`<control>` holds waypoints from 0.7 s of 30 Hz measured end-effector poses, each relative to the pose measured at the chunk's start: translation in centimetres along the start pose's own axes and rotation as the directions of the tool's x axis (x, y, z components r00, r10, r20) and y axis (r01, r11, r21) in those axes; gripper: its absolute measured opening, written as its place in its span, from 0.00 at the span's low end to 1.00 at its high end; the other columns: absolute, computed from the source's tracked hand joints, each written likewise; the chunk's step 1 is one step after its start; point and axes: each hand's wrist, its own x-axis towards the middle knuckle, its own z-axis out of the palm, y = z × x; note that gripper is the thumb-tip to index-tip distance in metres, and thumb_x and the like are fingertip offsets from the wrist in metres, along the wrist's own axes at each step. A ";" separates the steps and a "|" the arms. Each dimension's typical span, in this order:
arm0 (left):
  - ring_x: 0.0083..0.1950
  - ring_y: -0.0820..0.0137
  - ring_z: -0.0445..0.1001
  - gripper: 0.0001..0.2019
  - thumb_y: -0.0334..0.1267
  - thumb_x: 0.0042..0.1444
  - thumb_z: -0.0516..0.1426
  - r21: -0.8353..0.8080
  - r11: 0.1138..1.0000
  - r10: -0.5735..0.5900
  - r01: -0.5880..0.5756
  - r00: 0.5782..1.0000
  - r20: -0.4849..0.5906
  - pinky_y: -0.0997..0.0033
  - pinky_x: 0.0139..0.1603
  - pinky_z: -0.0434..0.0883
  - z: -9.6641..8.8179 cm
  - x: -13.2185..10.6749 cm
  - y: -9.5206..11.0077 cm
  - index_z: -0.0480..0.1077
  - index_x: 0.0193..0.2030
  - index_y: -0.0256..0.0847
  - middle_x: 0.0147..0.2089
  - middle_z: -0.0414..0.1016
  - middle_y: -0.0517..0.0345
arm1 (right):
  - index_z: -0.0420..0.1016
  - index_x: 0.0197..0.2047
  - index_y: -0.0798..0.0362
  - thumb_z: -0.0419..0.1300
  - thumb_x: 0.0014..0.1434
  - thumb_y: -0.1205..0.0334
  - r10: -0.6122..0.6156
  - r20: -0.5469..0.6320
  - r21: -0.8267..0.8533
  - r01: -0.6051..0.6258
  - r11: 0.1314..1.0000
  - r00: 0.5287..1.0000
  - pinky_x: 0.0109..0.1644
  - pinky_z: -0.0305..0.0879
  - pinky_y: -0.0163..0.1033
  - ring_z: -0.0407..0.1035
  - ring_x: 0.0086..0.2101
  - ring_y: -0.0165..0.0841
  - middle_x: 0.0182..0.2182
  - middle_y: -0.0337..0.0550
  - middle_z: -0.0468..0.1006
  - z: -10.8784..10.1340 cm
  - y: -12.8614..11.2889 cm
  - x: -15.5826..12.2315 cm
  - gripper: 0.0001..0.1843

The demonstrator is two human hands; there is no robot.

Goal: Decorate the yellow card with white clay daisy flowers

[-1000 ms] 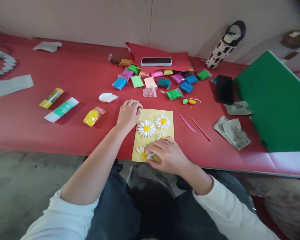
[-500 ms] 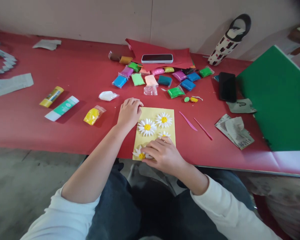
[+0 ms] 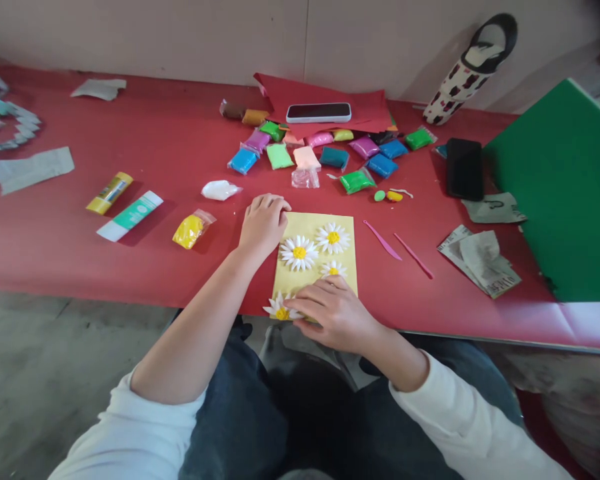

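- Here's your pale yellow rectangular card (image 3: 307, 225), lying flat on the red-covered table (image 3: 130, 270), right at the front edge in front of you; it looks light and fairly stiff, so your best hold seems to be its bare edges.
- Four white-petalled daisies with yellow centres sit on it; the upper-left daisy (image 3: 299, 253) and the bottom-left daisy (image 3: 279, 308) are in full or partial view; their thin petals look soft and fragile, so I'd keep off them.
- Your left hand (image 3: 264, 225) is at the card's top-left corner, fingers (image 3: 275, 203) curled narrow and close together; you can't quite tell whether they pinch the card.
- Your right hand (image 3: 333, 313) lies over the card's lower part, fingers (image 3: 310, 300) flat and slightly spread on the daisies; it's holding nothing that shows.
- Around you: two pink modelling tools (image 3: 383, 240), two glue sticks, the yellow glue stick (image 3: 110, 193) and the white-and-green glue stick (image 3: 130, 216); one bag of yellow clay (image 3: 190, 230), one white clay bag (image 3: 220, 190).
- Further back, roughly twenty coloured clay packets (image 3: 305, 143), too overlapped to count exactly; two phones, a white-edged phone (image 3: 319, 113) and a black phone (image 3: 464, 169).
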 end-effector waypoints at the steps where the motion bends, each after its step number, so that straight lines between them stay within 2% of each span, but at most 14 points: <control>1: 0.59 0.59 0.65 0.09 0.30 0.61 0.51 -0.002 1.000 0.000 0.000 1.000 0.002 0.57 0.60 0.63 0.0 0.0 0.0 0.70 0.43 0.45 0.52 0.73 0.54 | 0.73 0.49 0.50 0.58 0.62 0.64 -0.001 0.003 0.005 0.001 1.000 1.000 0.48 0.54 0.42 0.73 0.41 0.34 0.41 0.42 0.80 0.0 0.0 0.0 0.11; 13: 0.59 0.59 0.64 0.10 0.30 0.61 0.51 -0.010 1.000 -0.015 0.015 1.000 0.016 0.57 0.60 0.63 -0.1 0.0 0.1 0.70 0.43 0.46 0.52 0.73 0.54 | 0.73 0.49 0.49 0.58 0.63 0.63 0.005 0.052 0.030 -0.006 1.000 0.999 0.48 0.54 0.42 0.73 0.41 0.34 0.41 0.41 0.80 -0.1 -0.1 0.0 0.11; 15: 0.60 0.59 0.64 0.10 0.30 0.61 0.51 -0.020 1.000 -0.014 0.014 1.000 0.019 0.57 0.61 0.62 -0.1 0.0 0.1 0.70 0.43 0.45 0.53 0.73 0.54 | 0.74 0.49 0.49 0.58 0.63 0.61 0.009 0.009 0.041 -0.010 0.999 1.000 0.48 0.55 0.41 0.73 0.41 0.34 0.42 0.42 0.80 -0.3 0.0 0.1 0.11; 18: 0.60 0.59 0.64 0.10 0.31 0.61 0.51 -0.027 1.000 -0.016 0.016 1.000 0.024 0.56 0.60 0.62 -0.2 0.1 0.0 0.70 0.44 0.46 0.53 0.73 0.55 | 0.74 0.50 0.49 0.58 0.63 0.60 0.058 -0.120 0.057 -0.051 0.997 0.991 0.48 0.57 0.42 0.74 0.42 0.34 0.42 0.43 0.81 -1.4 0.4 0.2 0.12; 21: 0.60 0.59 0.64 0.10 0.31 0.60 0.52 -0.007 1.000 -0.023 0.023 0.999 0.026 0.56 0.61 0.62 -0.3 0.1 -0.2 0.71 0.44 0.46 0.53 0.73 0.55 | 0.75 0.48 0.48 0.56 0.64 0.62 0.200 -0.274 0.092 -0.182 0.979 0.941 0.47 0.59 0.43 0.74 0.41 0.36 0.40 0.43 0.81 -3.4 1.6 0.0 0.11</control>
